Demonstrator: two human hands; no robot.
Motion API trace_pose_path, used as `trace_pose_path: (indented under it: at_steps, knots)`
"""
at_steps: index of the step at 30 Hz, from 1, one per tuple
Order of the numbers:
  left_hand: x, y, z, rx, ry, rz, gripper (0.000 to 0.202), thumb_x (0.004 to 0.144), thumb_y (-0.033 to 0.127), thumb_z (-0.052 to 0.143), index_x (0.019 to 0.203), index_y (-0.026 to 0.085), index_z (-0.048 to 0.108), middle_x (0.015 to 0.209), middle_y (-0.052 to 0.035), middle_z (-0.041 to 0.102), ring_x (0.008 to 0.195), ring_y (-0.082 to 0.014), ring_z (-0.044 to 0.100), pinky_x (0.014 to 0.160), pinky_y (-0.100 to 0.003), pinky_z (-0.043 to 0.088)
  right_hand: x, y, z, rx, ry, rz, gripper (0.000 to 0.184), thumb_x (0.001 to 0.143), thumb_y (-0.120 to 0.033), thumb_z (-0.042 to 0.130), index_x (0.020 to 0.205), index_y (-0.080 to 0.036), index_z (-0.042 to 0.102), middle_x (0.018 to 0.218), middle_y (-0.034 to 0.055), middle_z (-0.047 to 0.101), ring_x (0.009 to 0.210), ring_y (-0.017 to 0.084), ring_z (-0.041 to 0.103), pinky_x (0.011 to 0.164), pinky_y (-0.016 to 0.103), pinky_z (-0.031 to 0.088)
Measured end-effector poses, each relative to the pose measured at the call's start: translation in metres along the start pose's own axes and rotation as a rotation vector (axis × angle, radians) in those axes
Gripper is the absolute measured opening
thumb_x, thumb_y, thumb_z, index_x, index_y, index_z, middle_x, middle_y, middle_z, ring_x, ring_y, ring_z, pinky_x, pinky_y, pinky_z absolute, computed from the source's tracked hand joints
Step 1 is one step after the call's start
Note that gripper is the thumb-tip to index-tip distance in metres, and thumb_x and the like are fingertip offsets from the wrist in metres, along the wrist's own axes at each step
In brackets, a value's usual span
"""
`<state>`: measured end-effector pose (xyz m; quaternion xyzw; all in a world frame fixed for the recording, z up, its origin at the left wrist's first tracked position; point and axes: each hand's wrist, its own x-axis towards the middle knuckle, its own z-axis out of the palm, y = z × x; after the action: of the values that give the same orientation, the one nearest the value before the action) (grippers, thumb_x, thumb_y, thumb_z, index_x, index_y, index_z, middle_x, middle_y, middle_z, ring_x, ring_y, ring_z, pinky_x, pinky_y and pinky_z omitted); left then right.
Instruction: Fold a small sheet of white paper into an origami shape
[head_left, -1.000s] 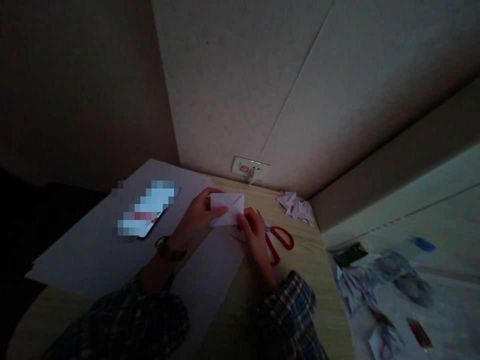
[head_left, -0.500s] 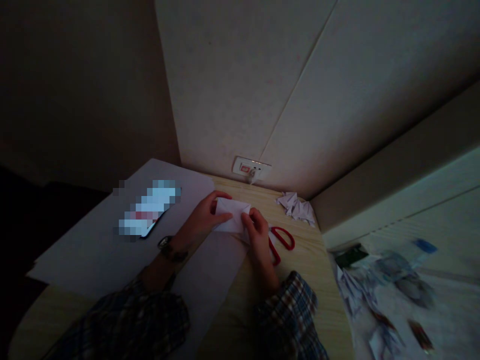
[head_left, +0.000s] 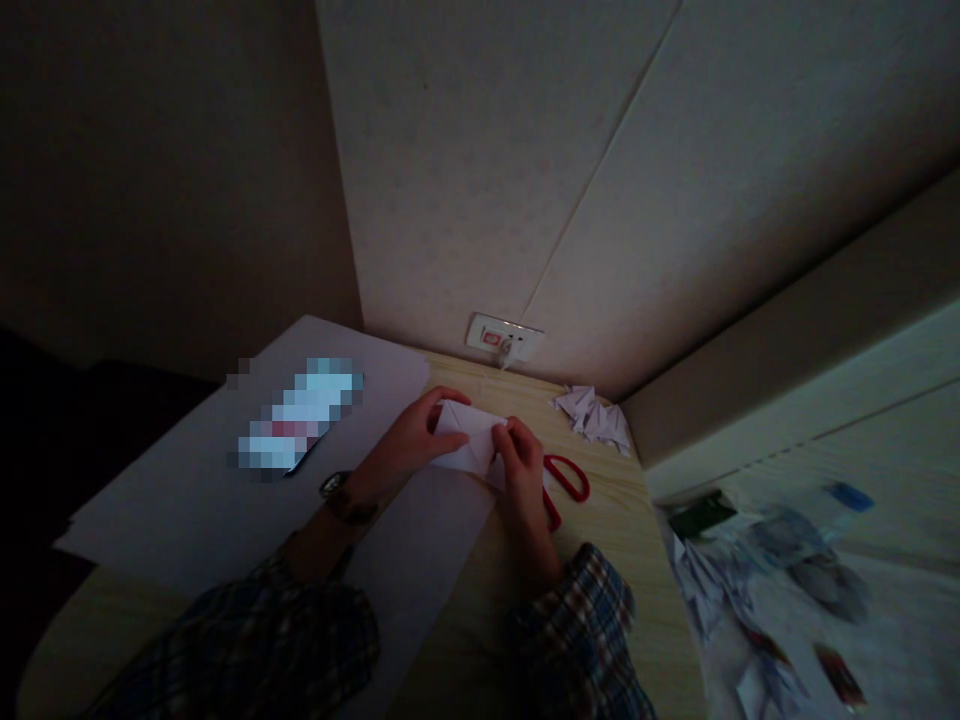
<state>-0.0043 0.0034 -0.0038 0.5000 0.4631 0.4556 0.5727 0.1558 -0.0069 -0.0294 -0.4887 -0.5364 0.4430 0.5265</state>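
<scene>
Between my two hands is a small piece of white paper [head_left: 466, 438] with crease lines crossing it, held above the table. My left hand [head_left: 411, 440] grips its left side, thumb on the front and fingers behind the top edge. My right hand [head_left: 519, 455] pinches the paper's right side between thumb and fingers. Partly hidden behind the right hand lies a pair of scissors with red handles [head_left: 570, 478]. Large white paper sheets [head_left: 187, 480] spread over the table under and left of my hands.
A phone with a lit, blurred screen [head_left: 304, 415] rests on the sheets. Folded white paper pieces [head_left: 592, 416] lie by the wall, near a socket with a plug [head_left: 504, 340]. Right of the wooden table [head_left: 600, 520], lower down, are a bottle with a blue cap [head_left: 851, 495] and more folded paper [head_left: 701, 585].
The paper has tilted, its right side turning slightly, and its creases show at a new angle. My right hand has shifted a little to the right. Both hands keep their hold.
</scene>
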Motion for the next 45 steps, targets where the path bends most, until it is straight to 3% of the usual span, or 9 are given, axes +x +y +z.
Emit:
trace_pose_path:
  at_steps: [7, 14, 24, 32, 45]
  knots:
    - [-0.001, 0.001, 0.000, 0.010, -0.005, 0.000, 0.041, 0.061, 0.019, 0.069, 0.100, 0.018, 0.057, 0.078, 0.0026, 0.062, 0.071, -0.0159, 0.060, 0.062, -0.024, 0.044, -0.006, -0.003, 0.000, -0.057, 0.076, -0.022, 0.030, 0.086, -0.043, 0.055, 0.063, -0.024, 0.050, 0.062, -0.0024, 0.046, 0.063, 0.016, 0.044, 0.058, 0.028, 0.036]
    - [0.002, -0.005, -0.002, 0.030, -0.073, 0.001, 0.040, 0.059, 0.017, 0.071, 0.097, 0.017, 0.059, 0.077, 0.0024, 0.063, 0.068, -0.0157, 0.060, 0.060, -0.024, 0.045, 0.000, -0.001, 0.000, -0.004, 0.049, -0.023, 0.026, 0.080, -0.037, 0.059, 0.061, -0.022, 0.051, 0.059, -0.0047, 0.045, 0.058, 0.014, 0.041, 0.054, 0.026, 0.031]
    - [0.000, 0.006, -0.002, -0.045, 0.066, -0.061, 0.049, 0.054, 0.023, 0.076, 0.098, 0.018, 0.055, 0.082, -0.0023, 0.072, 0.073, -0.0216, 0.068, 0.062, -0.029, 0.050, 0.001, -0.002, 0.000, -0.035, 0.078, -0.026, 0.029, 0.079, -0.040, 0.061, 0.058, -0.021, 0.052, 0.055, -0.0046, 0.048, 0.056, 0.013, 0.042, 0.053, 0.026, 0.032]
    - [0.000, 0.002, -0.004, -0.039, 0.062, -0.039, 0.051, 0.057, 0.025, 0.077, 0.102, 0.018, 0.056, 0.084, -0.0025, 0.072, 0.076, -0.0222, 0.069, 0.063, -0.029, 0.050, 0.001, -0.002, 0.002, -0.036, 0.040, 0.043, 0.028, 0.075, -0.041, 0.064, 0.060, -0.022, 0.050, 0.056, -0.0057, 0.044, 0.055, 0.012, 0.039, 0.051, 0.024, 0.031]
    - [0.001, 0.003, -0.002, -0.101, 0.078, -0.064, 0.049, 0.056, 0.022, 0.078, 0.099, 0.018, 0.056, 0.077, -0.0001, 0.071, 0.071, -0.0214, 0.068, 0.063, -0.030, 0.050, 0.000, 0.009, 0.001, -0.095, 0.072, -0.019, 0.026, 0.080, -0.042, 0.063, 0.066, -0.021, 0.055, 0.062, -0.0042, 0.047, 0.062, 0.014, 0.043, 0.056, 0.025, 0.034]
